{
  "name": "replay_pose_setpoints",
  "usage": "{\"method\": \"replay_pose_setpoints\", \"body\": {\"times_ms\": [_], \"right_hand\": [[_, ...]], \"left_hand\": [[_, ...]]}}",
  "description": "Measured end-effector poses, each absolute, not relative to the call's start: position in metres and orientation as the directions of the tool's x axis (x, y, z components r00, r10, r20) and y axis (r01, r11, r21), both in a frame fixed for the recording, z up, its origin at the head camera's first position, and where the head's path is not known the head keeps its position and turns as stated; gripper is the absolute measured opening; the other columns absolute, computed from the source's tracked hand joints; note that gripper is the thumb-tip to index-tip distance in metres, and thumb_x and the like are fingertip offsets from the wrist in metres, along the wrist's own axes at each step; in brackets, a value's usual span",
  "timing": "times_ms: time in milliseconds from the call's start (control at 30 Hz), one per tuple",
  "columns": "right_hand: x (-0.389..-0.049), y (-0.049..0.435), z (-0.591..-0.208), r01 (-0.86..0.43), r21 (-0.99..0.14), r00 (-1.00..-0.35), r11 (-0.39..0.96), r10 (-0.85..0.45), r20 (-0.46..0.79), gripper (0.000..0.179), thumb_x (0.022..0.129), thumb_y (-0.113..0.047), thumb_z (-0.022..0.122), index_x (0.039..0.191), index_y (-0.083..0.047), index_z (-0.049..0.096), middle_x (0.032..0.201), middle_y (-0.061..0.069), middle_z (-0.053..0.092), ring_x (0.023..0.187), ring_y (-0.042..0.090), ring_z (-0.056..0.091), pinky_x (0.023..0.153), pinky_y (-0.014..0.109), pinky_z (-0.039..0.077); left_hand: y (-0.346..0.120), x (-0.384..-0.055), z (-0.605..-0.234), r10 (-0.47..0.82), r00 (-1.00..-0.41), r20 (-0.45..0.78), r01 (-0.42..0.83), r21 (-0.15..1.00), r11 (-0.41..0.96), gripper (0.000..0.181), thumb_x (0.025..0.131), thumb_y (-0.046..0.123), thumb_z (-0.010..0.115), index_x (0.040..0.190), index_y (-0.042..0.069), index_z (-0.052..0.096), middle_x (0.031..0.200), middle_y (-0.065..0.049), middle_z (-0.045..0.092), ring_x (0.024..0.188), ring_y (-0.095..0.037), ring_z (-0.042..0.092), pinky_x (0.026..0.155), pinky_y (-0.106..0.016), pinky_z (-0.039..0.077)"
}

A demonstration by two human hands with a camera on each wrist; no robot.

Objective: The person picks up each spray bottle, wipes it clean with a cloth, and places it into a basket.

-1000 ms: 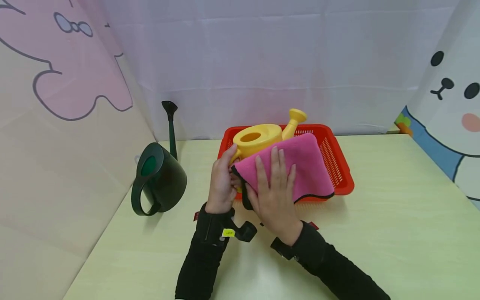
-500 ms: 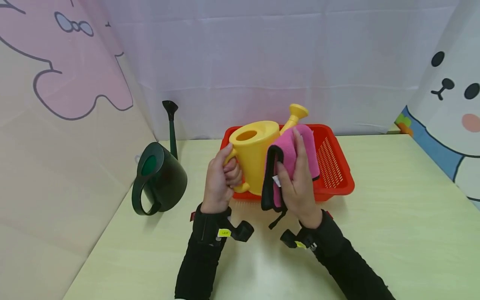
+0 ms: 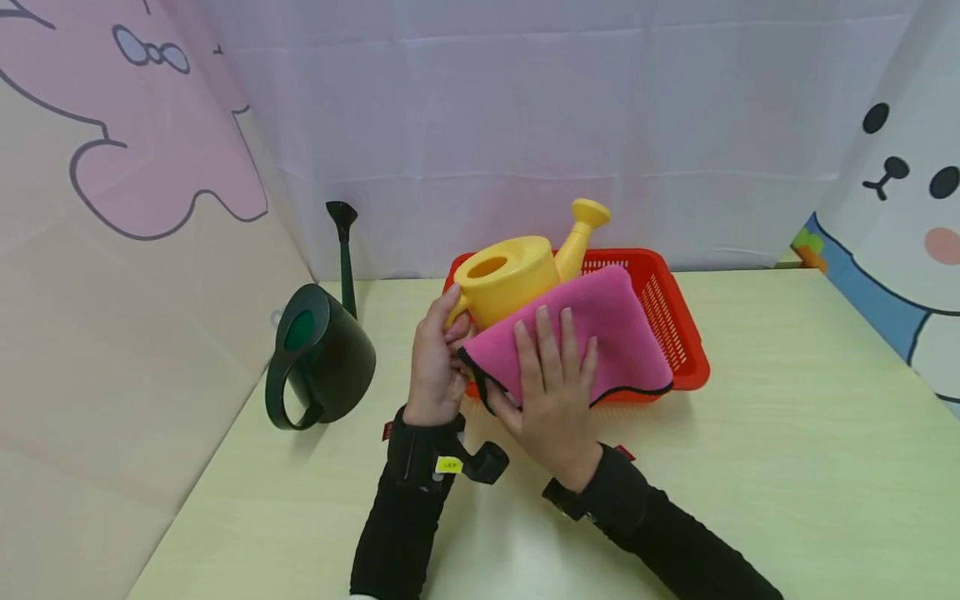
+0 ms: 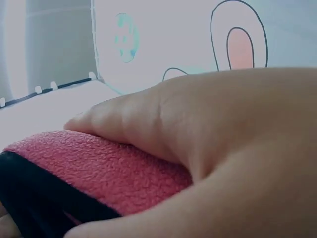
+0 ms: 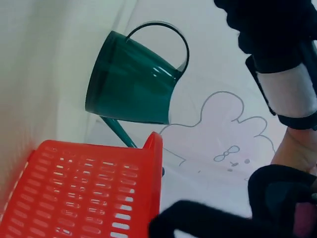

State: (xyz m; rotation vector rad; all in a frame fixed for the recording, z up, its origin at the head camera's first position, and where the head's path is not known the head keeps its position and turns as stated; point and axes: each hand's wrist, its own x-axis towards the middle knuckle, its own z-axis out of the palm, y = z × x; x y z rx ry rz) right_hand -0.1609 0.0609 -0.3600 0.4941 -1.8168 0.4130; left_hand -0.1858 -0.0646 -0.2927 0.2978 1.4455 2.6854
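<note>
A yellow watering can [image 3: 506, 271] is held up above a red basket [image 3: 686, 354], its spout pointing up and right. My left hand [image 3: 437, 367] grips its handle on the left side. Across the can's front lies a pink cloth [image 3: 618, 333] with black edging, hiding the lower body. My right hand [image 3: 551, 404] presses flat on the cloth, fingers straight and slightly spread. In the left wrist view, a hand [image 4: 223, 144] lies over the fleecy pink cloth [image 4: 104, 168]. The right wrist view shows mostly the basket's slotted wall [image 5: 74, 188].
A dark green watering can [image 3: 337, 367] stands left of the basket, its long thin spout [image 3: 345, 267] toward the back. Pale fabric [image 3: 555, 142] with cartoon figures encloses the light table [image 3: 787, 450] at the back and sides.
Half a second ago the cloth was bunched round the can's right side in the right hand. Now it lies spread over the front, as a second ago. The can is tilted more and slightly higher.
</note>
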Motion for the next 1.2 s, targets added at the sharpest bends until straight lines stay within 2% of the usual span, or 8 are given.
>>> {"method": "replay_pose_setpoints", "body": {"times_ms": [167, 367, 500, 700, 833, 967, 1100, 1200], "right_hand": [[-0.167, 0.068, -0.355, -0.623, -0.149, -0.249, 0.768, -0.015, 0.968, 0.066, 0.09, -0.04, 0.05, 0.137, 0.002, 0.03, 0.146, 0.018, 0.027, 0.134, 0.032, 0.029, 0.112, 0.047, 0.019], [-0.177, 0.087, -0.342, -0.8, -0.405, -0.399, 0.443, 0.112, 0.91, 0.066, 0.09, -0.034, 0.05, 0.136, 0.008, 0.029, 0.138, 0.02, 0.039, 0.12, 0.027, 0.042, 0.105, 0.03, 0.036], [-0.179, 0.093, -0.339, -0.808, -0.443, -0.444, 0.389, 0.095, 0.891, 0.062, 0.091, -0.034, 0.048, 0.136, 0.006, 0.032, 0.136, 0.02, 0.042, 0.12, 0.025, 0.043, 0.103, 0.026, 0.037], [-0.174, 0.083, -0.345, -0.739, -0.305, -0.339, 0.6, 0.059, 0.939, 0.058, 0.092, -0.039, 0.047, 0.135, -0.001, 0.039, 0.14, 0.016, 0.041, 0.131, 0.027, 0.037, 0.112, 0.043, 0.024], [-0.171, 0.073, -0.354, -0.632, -0.09, -0.181, 0.769, -0.034, 0.983, 0.053, 0.09, -0.036, 0.049, 0.13, -0.002, 0.047, 0.14, 0.012, 0.043, 0.135, 0.024, 0.034, 0.113, 0.047, 0.015], [-0.173, 0.069, -0.357, -0.562, 0.083, -0.04, 0.823, -0.127, 0.991, 0.043, 0.087, -0.031, 0.055, 0.118, 0.0, 0.055, 0.128, 0.016, 0.052, 0.131, 0.027, 0.04, 0.113, 0.045, 0.017], [-0.175, 0.072, -0.351, -0.625, 0.035, -0.048, 0.78, -0.084, 0.995, 0.037, 0.085, -0.03, 0.058, 0.116, -0.009, 0.059, 0.127, 0.021, 0.047, 0.127, 0.033, 0.037, 0.108, 0.049, 0.025], [-0.175, 0.075, -0.346, -0.689, -0.086, -0.123, 0.719, 0.0, 0.992, 0.04, 0.085, -0.033, 0.059, 0.123, -0.02, 0.058, 0.137, 0.023, 0.037, 0.129, 0.038, 0.029, 0.105, 0.057, 0.024]], "left_hand": [[-0.066, -0.185, -0.292, 0.194, -0.968, 0.16, 0.031, 0.841, -0.541, 0.046, 0.096, 0.03, 0.038, 0.051, 0.019, 0.031, 0.043, 0.012, 0.03, 0.033, -0.003, 0.027, 0.036, -0.017, 0.017], [-0.069, -0.184, -0.29, 0.219, -0.959, 0.181, 0.037, 0.843, -0.536, 0.05, 0.096, 0.031, 0.035, 0.047, 0.021, 0.032, 0.04, 0.011, 0.032, 0.032, -0.006, 0.027, 0.037, -0.019, 0.017], [-0.07, -0.185, -0.291, 0.223, -0.958, 0.182, 0.032, 0.838, -0.545, 0.05, 0.097, 0.032, 0.034, 0.048, 0.021, 0.033, 0.041, 0.011, 0.033, 0.032, -0.007, 0.028, 0.037, -0.019, 0.019], [-0.068, -0.188, -0.293, 0.234, -0.952, 0.198, 0.029, 0.819, -0.574, 0.052, 0.097, 0.031, 0.032, 0.047, 0.021, 0.031, 0.041, 0.01, 0.027, 0.031, -0.005, 0.025, 0.037, -0.02, 0.013], [-0.063, -0.187, -0.294, 0.2, -0.969, 0.147, 0.013, 0.834, -0.552, 0.048, 0.096, 0.031, 0.035, 0.05, 0.02, 0.03, 0.044, 0.011, 0.026, 0.033, -0.002, 0.026, 0.037, -0.017, 0.014], [-0.059, -0.187, -0.295, 0.166, -0.979, 0.12, 0.009, 0.835, -0.551, 0.043, 0.095, 0.032, 0.039, 0.054, 0.019, 0.031, 0.046, 0.012, 0.029, 0.036, -0.001, 0.027, 0.037, -0.016, 0.018], [-0.058, -0.187, -0.295, 0.158, -0.978, 0.139, 0.03, 0.835, -0.55, 0.043, 0.094, 0.032, 0.04, 0.054, 0.019, 0.031, 0.046, 0.012, 0.028, 0.036, -0.001, 0.026, 0.037, -0.016, 0.017], [-0.059, -0.186, -0.294, 0.172, -0.973, 0.151, 0.035, 0.842, -0.539, 0.046, 0.095, 0.032, 0.039, 0.052, 0.018, 0.03, 0.046, 0.011, 0.028, 0.035, -0.002, 0.026, 0.036, -0.016, 0.017]]}}
